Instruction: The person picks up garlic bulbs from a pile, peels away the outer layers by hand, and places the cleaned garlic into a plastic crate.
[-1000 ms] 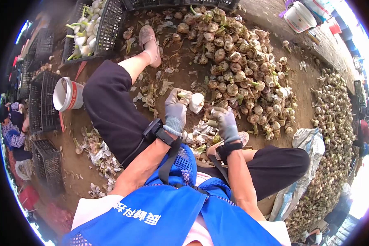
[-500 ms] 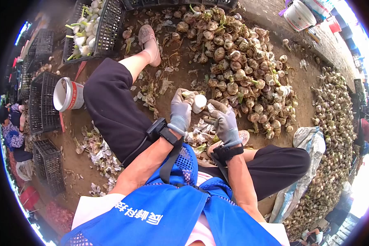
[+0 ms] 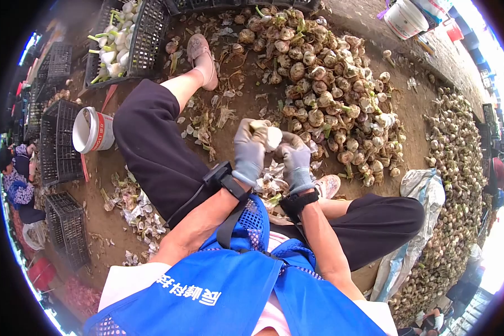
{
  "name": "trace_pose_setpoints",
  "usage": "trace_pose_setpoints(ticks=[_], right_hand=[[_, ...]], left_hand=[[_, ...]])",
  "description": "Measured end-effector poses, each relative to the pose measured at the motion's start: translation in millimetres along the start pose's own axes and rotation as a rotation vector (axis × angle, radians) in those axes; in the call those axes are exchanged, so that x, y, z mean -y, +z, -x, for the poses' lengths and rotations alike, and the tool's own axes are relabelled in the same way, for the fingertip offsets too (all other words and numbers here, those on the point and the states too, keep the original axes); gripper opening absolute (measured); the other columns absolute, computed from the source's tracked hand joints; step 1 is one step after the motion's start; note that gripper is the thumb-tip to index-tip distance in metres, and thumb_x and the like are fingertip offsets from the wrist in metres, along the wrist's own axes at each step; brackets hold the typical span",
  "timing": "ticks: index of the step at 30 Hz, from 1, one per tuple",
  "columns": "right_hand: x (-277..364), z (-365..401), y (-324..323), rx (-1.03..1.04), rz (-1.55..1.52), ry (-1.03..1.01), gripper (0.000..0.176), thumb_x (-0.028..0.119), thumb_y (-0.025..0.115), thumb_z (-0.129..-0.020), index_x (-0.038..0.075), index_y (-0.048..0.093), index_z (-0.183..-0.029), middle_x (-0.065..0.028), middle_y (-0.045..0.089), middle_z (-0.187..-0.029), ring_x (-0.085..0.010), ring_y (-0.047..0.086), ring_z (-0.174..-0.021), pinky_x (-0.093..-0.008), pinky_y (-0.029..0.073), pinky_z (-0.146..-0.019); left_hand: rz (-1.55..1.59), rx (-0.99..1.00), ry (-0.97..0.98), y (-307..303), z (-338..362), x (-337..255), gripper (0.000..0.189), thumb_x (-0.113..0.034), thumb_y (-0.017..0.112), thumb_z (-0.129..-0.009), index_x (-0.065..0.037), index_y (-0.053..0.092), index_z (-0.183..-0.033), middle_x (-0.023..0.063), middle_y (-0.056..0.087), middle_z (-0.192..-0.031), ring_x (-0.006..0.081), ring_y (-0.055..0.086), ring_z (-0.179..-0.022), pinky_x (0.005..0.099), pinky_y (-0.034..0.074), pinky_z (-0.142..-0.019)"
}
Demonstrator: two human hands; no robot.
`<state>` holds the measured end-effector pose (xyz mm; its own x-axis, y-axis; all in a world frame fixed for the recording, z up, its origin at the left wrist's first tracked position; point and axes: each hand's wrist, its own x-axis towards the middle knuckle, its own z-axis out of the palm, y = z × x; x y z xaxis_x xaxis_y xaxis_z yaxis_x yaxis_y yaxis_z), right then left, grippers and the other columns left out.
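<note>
My left hand [image 3: 250, 148], in a grey work glove, is closed around a garlic bulb [image 3: 273, 139] whose white, peeled side faces right. My right hand [image 3: 294, 158], gloved too, has its fingers curled in against the right side of that bulb; the fingertips are partly hidden. Below both hands, between my legs, lie loose garlic skins [image 3: 273, 182]. Just beyond them to the upper right spreads a large heap of unpeeled garlic [image 3: 325, 95] with dry, brownish skins and cut stems.
At upper left stands a black crate [image 3: 150, 42] holding white garlic with green stems. A white bucket [image 3: 102, 131] and more black crates [image 3: 61, 140] are at left. A white sack [image 3: 423, 190] lies right, beside another long garlic heap [image 3: 459, 168]. People sit at far left.
My right hand has moved left and its spread fingers have closed in at the bulb. The left hand keeps its hold, nearly in the same place.
</note>
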<state>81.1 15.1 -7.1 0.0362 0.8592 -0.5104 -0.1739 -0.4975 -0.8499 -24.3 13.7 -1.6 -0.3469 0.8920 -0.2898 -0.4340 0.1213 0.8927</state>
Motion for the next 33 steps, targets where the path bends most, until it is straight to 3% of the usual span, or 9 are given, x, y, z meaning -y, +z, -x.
trace_pose_setpoints(ticks=[4, 6, 9, 14, 20, 26, 29, 31, 33], right_hand=[[-73, -38, -56, 0.068, 0.206, 0.329, 0.046, -0.012, 0.046, -0.066, -0.004, 0.054, -0.11, -0.0099, 0.063, -0.08, -0.0093, 0.05, -0.049, -0.0202, 0.038, -0.04], [-66, -44, -55, 0.191, 0.455, -0.036, 0.052, -0.01, 0.048, -0.068, -0.003, 0.049, -0.12, -0.0106, 0.062, -0.098, -0.008, 0.054, -0.061, -0.0191, 0.042, -0.047], [30, 13, 2, 0.112, 0.2, -0.16, 0.045, -0.004, 0.054, -0.076, -0.007, 0.045, -0.12, -0.0126, 0.06, -0.097, -0.0153, 0.058, -0.088, -0.0231, 0.048, -0.076], [21, 10, 9, 0.087, 0.268, -0.191, 0.04, 0.0, 0.057, -0.079, -0.006, 0.048, -0.117, -0.0099, 0.06, -0.095, -0.0125, 0.057, -0.083, -0.0233, 0.047, -0.073], [16, 6, 7, 0.056, 0.218, -0.137, 0.041, -0.003, 0.057, -0.075, -0.006, 0.049, -0.116, -0.009, 0.061, -0.089, -0.0108, 0.056, -0.078, -0.0216, 0.046, -0.07], [-3, -12, 2, -0.003, 0.187, -0.134, 0.036, -0.007, 0.051, -0.071, -0.006, 0.057, -0.107, -0.0054, 0.061, -0.079, -0.009, 0.054, -0.064, -0.0201, 0.044, -0.058], [-13, -16, -11, -0.015, 0.069, 0.02, 0.035, -0.006, 0.048, -0.073, -0.004, 0.057, -0.107, -0.0044, 0.059, -0.071, -0.0091, 0.051, -0.057, -0.0207, 0.043, -0.051], [-47, -30, -48, 0.045, -0.005, 0.27, 0.035, 0.0, 0.042, -0.078, -0.002, 0.055, -0.11, -0.0056, 0.06, -0.07, -0.0115, 0.053, -0.054, -0.0229, 0.04, -0.044], [-61, -42, -55, 0.158, 0.583, -0.047, 0.047, -0.001, 0.048, -0.072, -0.004, 0.049, -0.118, -0.0101, 0.062, -0.092, -0.0142, 0.058, -0.071, -0.0253, 0.046, -0.057]], left_hand=[[0.586, -0.051, -0.28, -10, -13, -12, 0.006, 0.0, 0.044, -0.088, -0.004, 0.049, -0.09, 0.0133, 0.057, -0.091, 0.0255, 0.059, -0.087, 0.0415, 0.053, -0.076], [0.589, -0.035, -0.138, -20, -24, 17, 0.005, 0.0, 0.045, -0.088, -0.003, 0.048, -0.089, 0.0128, 0.057, -0.089, 0.026, 0.059, -0.086, 0.0407, 0.053, -0.075], [0.399, -0.071, -0.179, -9, -12, -4, 0.007, 0.002, 0.044, -0.087, -0.003, 0.048, -0.09, 0.012, 0.058, -0.089, 0.0229, 0.059, -0.082, 0.0361, 0.053, -0.074], [0.112, -0.083, -0.049, -2, -8, -1, 0.008, 0.003, 0.051, -0.085, -0.004, 0.048, -0.087, 0.0043, 0.057, -0.082, 0.0101, 0.054, -0.068, 0.0238, 0.049, -0.056], [0.111, -0.113, -0.017, -4, -10, 6, 0.009, 0.004, 0.053, -0.083, -0.004, 0.05, -0.086, -0.0005, 0.051, -0.077, 0.0074, 0.051, -0.066, 0.0213, 0.046, -0.055], [-0.509, -0.017, 0.483, -1, 1, 6, 0.007, 0.001, 0.053, -0.083, -0.002, 0.053, -0.09, 0.0059, 0.058, -0.085, 0.0114, 0.056, -0.074, 0.0234, 0.048, -0.067], [0.35, -0.133, -0.167, 0, -11, 2, 0.008, 0.003, 0.046, -0.085, -0.004, 0.051, -0.082, 0.0098, 0.057, -0.084, 0.0181, 0.057, -0.077, 0.0333, 0.052, -0.073], [0.577, -0.114, -0.234, -16, -25, 12, 0.008, 0.0, 0.045, -0.086, -0.004, 0.049, -0.08, 0.0117, 0.058, -0.085, 0.0235, 0.058, -0.078, 0.0405, 0.053, -0.075], [0.709, -0.077, -0.236, -25, -26, 14, 0.007, -0.004, 0.048, -0.086, -0.003, 0.051, -0.08, 0.0113, 0.058, -0.085, 0.0243, 0.059, -0.077, 0.041, 0.053, -0.074]])
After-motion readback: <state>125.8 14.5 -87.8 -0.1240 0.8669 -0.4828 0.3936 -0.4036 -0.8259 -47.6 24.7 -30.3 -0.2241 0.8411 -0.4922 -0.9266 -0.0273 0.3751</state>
